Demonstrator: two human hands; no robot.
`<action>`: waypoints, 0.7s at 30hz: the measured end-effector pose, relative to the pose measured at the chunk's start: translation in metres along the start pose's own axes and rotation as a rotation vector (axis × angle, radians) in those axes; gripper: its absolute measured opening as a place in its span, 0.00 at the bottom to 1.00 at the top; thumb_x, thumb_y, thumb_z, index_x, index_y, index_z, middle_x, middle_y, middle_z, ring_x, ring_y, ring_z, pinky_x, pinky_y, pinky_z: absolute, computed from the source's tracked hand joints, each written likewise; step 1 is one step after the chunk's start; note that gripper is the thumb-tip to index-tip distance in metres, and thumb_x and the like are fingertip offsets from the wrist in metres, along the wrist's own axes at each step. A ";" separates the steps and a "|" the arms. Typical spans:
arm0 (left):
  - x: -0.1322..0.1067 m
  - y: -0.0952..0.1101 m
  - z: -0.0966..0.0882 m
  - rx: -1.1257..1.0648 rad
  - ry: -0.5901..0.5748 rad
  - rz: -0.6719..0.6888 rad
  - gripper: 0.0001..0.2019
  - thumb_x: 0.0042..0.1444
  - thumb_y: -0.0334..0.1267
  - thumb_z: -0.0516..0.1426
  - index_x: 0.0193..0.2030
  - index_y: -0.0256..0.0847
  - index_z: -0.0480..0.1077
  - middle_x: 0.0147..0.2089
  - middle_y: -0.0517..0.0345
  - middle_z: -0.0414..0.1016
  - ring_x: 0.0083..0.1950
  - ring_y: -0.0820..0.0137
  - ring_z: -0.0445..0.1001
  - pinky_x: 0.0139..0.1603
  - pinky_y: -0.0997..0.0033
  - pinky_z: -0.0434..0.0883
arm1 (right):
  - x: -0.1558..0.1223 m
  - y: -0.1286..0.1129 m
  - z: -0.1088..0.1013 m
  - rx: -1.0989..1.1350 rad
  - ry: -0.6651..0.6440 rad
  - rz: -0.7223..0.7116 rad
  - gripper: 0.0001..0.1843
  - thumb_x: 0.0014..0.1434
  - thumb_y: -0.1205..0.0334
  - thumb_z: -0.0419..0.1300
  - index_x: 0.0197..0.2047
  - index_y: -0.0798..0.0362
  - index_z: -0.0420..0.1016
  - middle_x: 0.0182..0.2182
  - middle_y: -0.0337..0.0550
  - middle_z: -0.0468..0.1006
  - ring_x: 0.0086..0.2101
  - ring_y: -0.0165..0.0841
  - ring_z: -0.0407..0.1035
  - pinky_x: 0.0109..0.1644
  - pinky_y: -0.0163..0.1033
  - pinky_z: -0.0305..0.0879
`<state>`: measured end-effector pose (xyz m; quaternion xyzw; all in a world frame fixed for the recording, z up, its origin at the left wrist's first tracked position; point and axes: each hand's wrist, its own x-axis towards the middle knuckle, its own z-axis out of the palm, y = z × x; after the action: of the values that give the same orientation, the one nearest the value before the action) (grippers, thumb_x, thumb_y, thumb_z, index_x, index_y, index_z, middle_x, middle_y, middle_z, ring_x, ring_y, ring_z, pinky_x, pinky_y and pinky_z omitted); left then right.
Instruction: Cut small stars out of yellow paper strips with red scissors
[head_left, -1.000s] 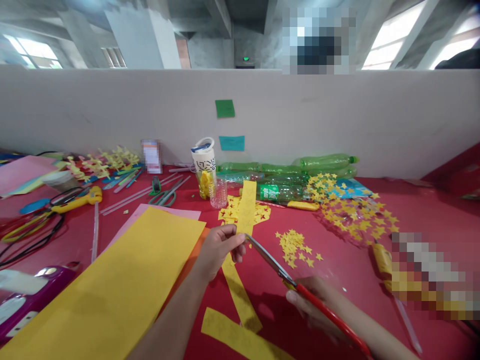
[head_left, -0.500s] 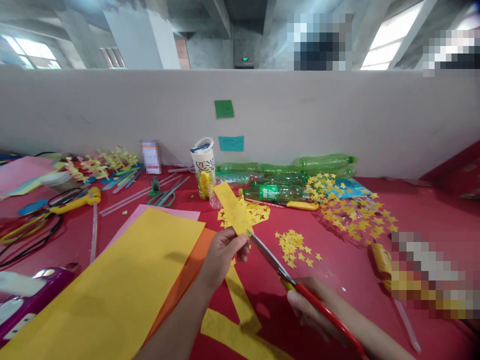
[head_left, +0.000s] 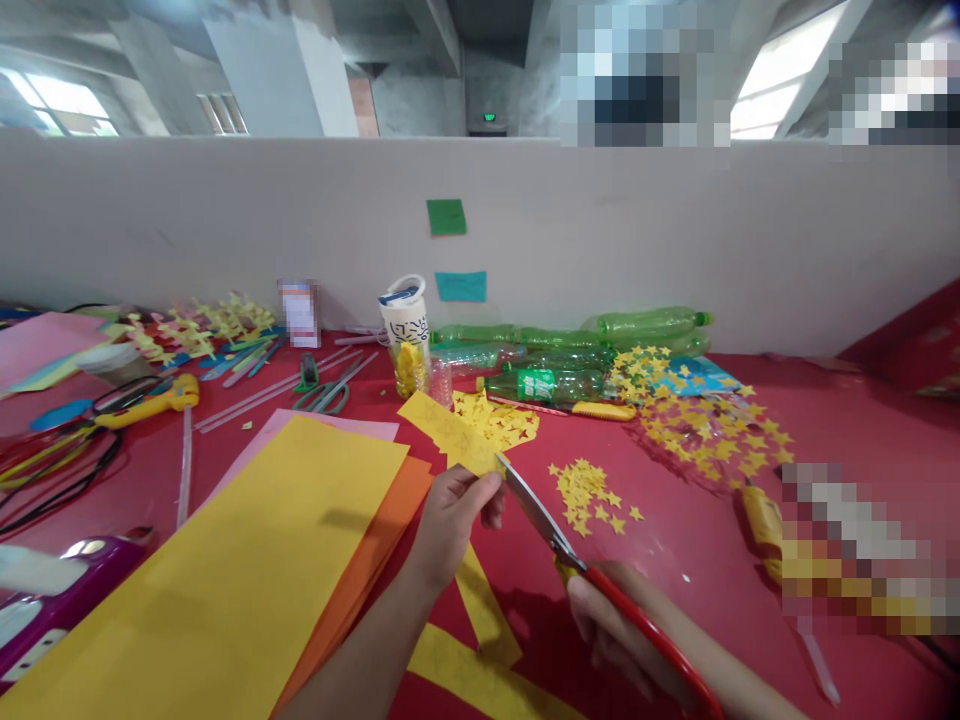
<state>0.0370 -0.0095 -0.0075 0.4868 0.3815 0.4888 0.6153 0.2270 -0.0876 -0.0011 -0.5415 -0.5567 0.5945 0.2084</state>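
Between its thumb and fingers, my left hand (head_left: 457,515) pinches a yellow paper strip (head_left: 444,428) at its near end. Red-handled scissors (head_left: 540,512) are gripped in my right hand (head_left: 619,610), and their blade tips meet the strip's edge just above my left thumb. Under my hands lie more yellow strips (head_left: 484,610) on the red table. To the right is a small heap of cut yellow paper stars (head_left: 585,492). Behind the held strip sits a pile of yellow paper scraps (head_left: 501,420).
Yellow sheets (head_left: 225,540) lie over orange and pink paper at left. Green plastic bottles (head_left: 559,385), a white tumbler (head_left: 405,318) and grey-green scissors (head_left: 330,395) stand or lie farther back. Stars on clear stems (head_left: 712,430) are at right. Yellow glue gun (head_left: 169,397) and purple power strip (head_left: 82,590) are left.
The yellow strip has turned in my left hand, its far end swinging left and downward. The scissors stay at its edge, shifted slightly left.
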 end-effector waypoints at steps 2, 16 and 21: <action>0.000 0.000 0.001 -0.007 -0.001 -0.003 0.13 0.56 0.39 0.56 0.23 0.36 0.70 0.20 0.60 0.68 0.22 0.75 0.66 0.25 0.74 0.62 | -0.001 -0.002 0.001 0.004 0.010 -0.010 0.34 0.52 0.27 0.44 0.20 0.52 0.59 0.10 0.27 0.57 0.08 0.18 0.45 0.14 0.28 0.45; 0.000 0.002 0.000 -0.086 -0.013 -0.018 0.11 0.55 0.38 0.56 0.24 0.36 0.69 0.21 0.60 0.69 0.22 0.75 0.66 0.25 0.74 0.63 | 0.000 -0.003 0.000 -0.068 0.028 -0.005 0.33 0.53 0.28 0.44 0.20 0.52 0.59 0.11 0.30 0.58 0.12 0.22 0.53 0.15 0.27 0.48; 0.001 0.009 -0.003 -0.120 0.013 0.014 0.09 0.55 0.36 0.56 0.25 0.37 0.67 0.23 0.61 0.69 0.23 0.76 0.66 0.25 0.75 0.63 | 0.002 -0.001 -0.002 -0.050 0.042 -0.014 0.33 0.53 0.29 0.47 0.19 0.52 0.57 0.11 0.30 0.57 0.13 0.22 0.53 0.16 0.27 0.47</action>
<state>0.0324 -0.0074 0.0002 0.4484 0.3523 0.5181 0.6375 0.2280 -0.0850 -0.0005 -0.5552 -0.5705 0.5674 0.2106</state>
